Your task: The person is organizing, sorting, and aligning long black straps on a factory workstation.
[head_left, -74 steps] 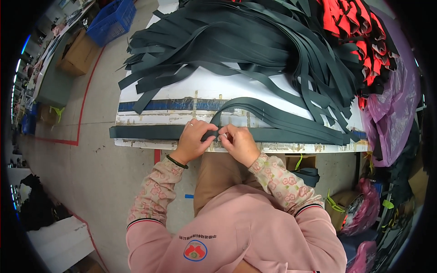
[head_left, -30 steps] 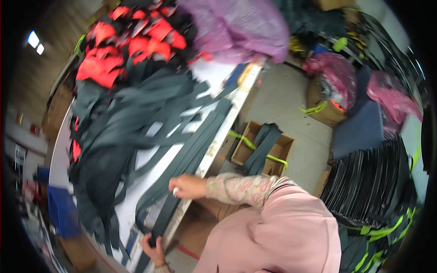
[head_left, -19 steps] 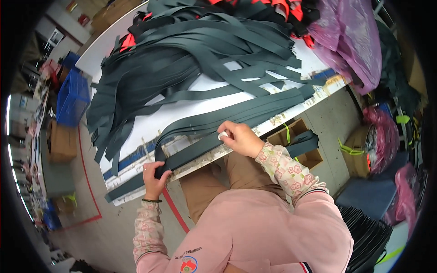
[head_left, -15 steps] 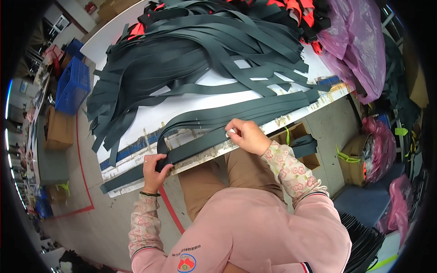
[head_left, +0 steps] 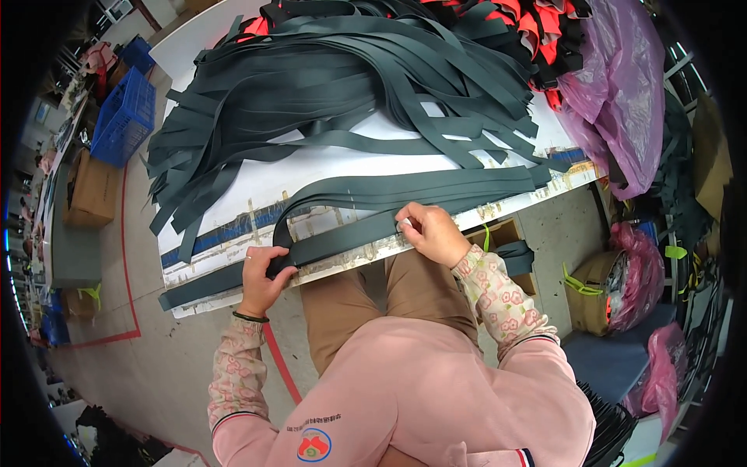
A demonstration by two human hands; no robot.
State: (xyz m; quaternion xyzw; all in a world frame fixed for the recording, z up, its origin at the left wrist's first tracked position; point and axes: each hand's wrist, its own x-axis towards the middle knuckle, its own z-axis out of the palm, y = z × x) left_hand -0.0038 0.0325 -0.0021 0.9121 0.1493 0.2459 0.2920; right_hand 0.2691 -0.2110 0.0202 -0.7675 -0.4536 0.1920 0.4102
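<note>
A white tabletop (head_left: pixel 311 167) stretched before the person. A large pile of dark grey-green strips (head_left: pixel 311 86) covered its far side. A purple plastic bag (head_left: pixel 615 93) hung at the right edge, beside red-and-black pieces (head_left: pixel 548 47) heaped toward the far right corner. Nearer, a bundle of bands (head_left: pixel 436 184) lay along the near edge, its left end curving round in a loop. A flat band (head_left: pixel 342 237) ran below it, reaching the near left corner. The left hand (head_left: pixel 263 279) held the dark band at that loop, thumb and forefinger narrowly parted around it. The right hand (head_left: pixel 432 233) rested at the flat band farther right, fingertips pinched about a small white object (head_left: pixel 405 222), too small to make out.
</note>
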